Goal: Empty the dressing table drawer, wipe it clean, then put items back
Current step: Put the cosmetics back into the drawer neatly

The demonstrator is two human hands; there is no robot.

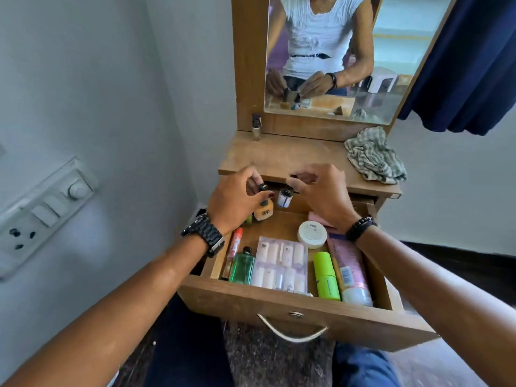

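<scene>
Above the back of the open drawer (293, 308), the left hand (237, 203) pinches a peach foundation bottle (264, 210) by its black cap; the right hand (324, 196) pinches a small blue-and-white bottle (284, 197). Emptying seems barely begun: the next move is probably setting both on the tabletop (282, 156) near the checked cloth (374, 156). No label is legible.

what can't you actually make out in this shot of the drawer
Head view only:
- Back of the drawer: hidden under the tabletop and both hands.
- Left hand covers most of its beige bottle.
- Right hand hides the small bottle's cap.
- Labels: too small to read.
</scene>
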